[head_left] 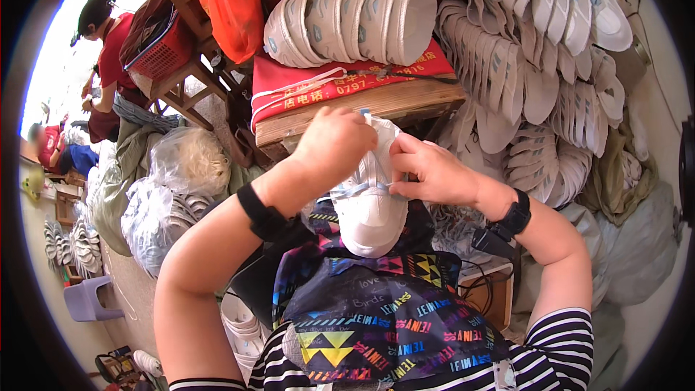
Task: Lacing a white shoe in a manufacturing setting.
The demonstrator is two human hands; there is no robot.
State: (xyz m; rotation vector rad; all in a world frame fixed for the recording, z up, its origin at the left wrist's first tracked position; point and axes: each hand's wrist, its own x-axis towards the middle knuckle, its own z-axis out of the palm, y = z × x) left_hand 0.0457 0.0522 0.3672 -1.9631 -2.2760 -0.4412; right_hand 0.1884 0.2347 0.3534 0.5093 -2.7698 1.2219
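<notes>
A white shoe upper (372, 223) with pale blue trim is held in front of my chest, toe toward me and heel end away. My left hand (329, 146) is closed on its far end at the left, fingertips bent over the edge near a small blue tab. From the right, my right hand (428, 174) pinches the upper's side between thumb and fingers, close to the light blue cord or lace (362, 189) across the instep. The inside of the upper is mostly hidden by my hands.
Just beyond stands a wooden bench (362, 111) with a red cloth (304, 90) and a row of nested grey-white shoe uppers (351, 23). Stacked uppers (507, 65) pile up at right. A red basket (161, 47), bagged goods (156, 210), a purple stool (93, 300) and a co-worker (108, 65) are at left.
</notes>
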